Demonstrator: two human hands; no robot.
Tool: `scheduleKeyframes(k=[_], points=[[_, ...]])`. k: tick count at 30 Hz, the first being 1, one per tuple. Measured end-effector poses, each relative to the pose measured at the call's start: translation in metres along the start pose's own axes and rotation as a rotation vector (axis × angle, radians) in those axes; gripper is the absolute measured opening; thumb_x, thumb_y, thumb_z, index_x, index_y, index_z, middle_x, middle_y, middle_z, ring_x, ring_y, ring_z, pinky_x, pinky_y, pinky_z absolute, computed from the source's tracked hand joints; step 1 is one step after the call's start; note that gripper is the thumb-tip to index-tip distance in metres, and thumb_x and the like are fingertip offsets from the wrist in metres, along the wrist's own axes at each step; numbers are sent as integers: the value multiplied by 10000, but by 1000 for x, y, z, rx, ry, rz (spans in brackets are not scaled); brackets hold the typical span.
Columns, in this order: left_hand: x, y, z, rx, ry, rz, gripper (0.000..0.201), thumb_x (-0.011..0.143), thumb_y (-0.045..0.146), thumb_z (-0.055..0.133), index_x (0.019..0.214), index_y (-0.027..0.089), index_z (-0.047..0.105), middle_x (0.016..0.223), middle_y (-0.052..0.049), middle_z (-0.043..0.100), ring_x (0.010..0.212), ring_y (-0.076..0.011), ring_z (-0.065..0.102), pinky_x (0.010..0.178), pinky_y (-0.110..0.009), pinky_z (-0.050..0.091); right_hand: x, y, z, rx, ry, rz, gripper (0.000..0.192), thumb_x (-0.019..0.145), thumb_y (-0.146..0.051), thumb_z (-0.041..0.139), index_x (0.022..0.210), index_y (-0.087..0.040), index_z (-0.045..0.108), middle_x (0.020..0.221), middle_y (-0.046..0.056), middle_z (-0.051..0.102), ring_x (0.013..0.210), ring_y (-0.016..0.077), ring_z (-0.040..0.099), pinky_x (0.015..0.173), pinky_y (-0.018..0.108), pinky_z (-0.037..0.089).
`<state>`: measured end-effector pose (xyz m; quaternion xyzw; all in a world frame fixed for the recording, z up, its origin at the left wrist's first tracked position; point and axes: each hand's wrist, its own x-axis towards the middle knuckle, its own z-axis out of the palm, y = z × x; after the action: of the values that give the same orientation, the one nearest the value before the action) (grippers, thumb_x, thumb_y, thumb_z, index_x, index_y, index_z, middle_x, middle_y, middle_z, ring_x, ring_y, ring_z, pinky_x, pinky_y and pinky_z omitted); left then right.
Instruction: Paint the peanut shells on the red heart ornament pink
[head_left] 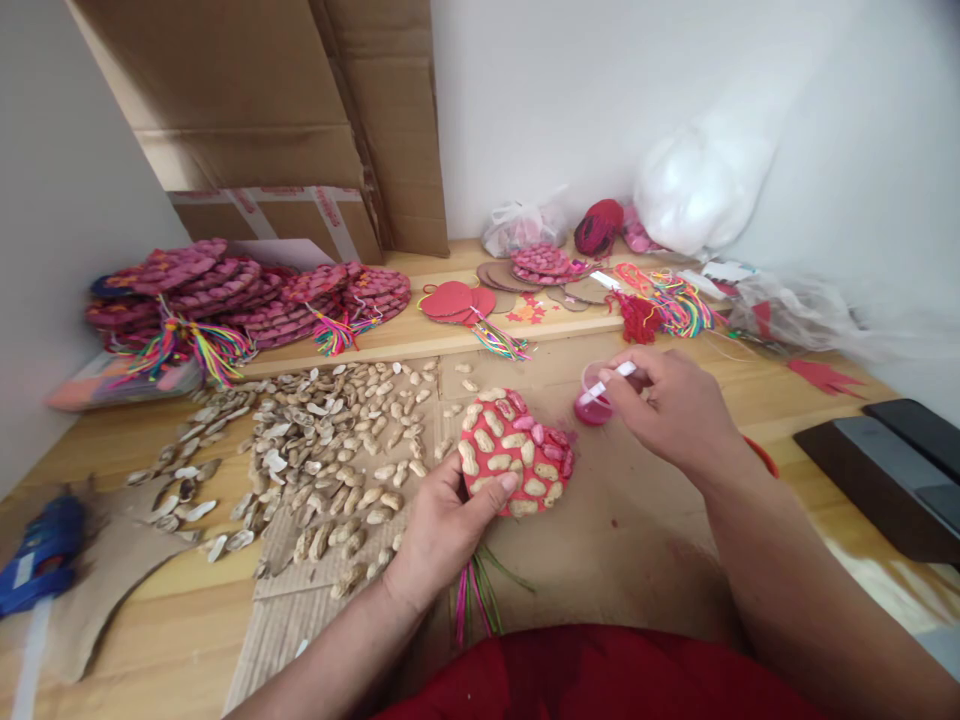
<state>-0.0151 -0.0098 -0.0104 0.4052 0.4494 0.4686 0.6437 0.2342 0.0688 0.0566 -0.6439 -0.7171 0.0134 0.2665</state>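
Above open cardboard (pixel 622 540), left hand (pixel 450 520) pinches a peanut-covered disc (pixel 516 441) by its edge; right hand (pixel 667 405) pinches a white stick (pixel 592 393).

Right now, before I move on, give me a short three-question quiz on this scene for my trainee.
1. Which hand grips the peanut-covered red disc?
2. True or false: every peanut on that disc is pink.
3. Fill in: the right hand holds the white stick at the ____.

Key:
1. The left hand.
2. False; many peanuts there are plain tan.
3. Cup of pink liquid.
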Motion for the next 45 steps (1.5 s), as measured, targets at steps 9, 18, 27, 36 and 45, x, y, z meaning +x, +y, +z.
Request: scheduleKeyframes(k=[9, 18, 27, 36, 45], points=[[-1, 6, 3, 9, 33, 2, 344, 815, 406, 828, 1025, 164, 701, 801, -13, 735, 660, -124, 660, 666, -227, 562, 0, -2, -3, 11, 32, -4, 231, 864, -428, 597, 831, -242, 731, 673, 30, 694, 678, 198, 544, 663, 337, 360], [-2, 9, 5, 71, 75, -13, 393, 764, 470, 845, 835, 176, 595, 581, 76, 551, 379, -45, 406, 362, -160, 306, 2, 3, -5, 2, 67, 9, 234, 863, -428, 586, 822, -231, 707, 703, 46, 706, 710, 209, 569, 685, 346, 371], [-1, 6, 4, -48, 18, -23, 435, 786, 420, 851, 1108, 168, 704, 925, -64, 786, 820, -193, 724, 784, -291, 582, 1, 1, -4, 2, 33, 21, 245, 864, -454, 601, 806, -245, 715, 706, 35, 720, 669, 199, 570, 658, 339, 367], [0, 2, 0, -32, 8, -35, 425, 822, 413, 828, 1138, 158, 704, 1096, -116, 802, 1018, -262, 742, 855, -332, 580, 1, 0, -6, 9, 27, 20, 241, 864, -445, 597, 782, -244, 700, 681, 27, 703, 654, 192, 556, 649, 337, 357], [0, 2, 1, -25, 8, -35, 422, 833, 419, 817, 1143, 158, 700, 1100, -106, 799, 967, -235, 740, 859, -322, 574, 2, 5, -11, 39, 92, 56, 237, 882, -434, 549, 854, -240, 682, 746, 39, 698, 712, 202, 596, 670, 341, 390]])
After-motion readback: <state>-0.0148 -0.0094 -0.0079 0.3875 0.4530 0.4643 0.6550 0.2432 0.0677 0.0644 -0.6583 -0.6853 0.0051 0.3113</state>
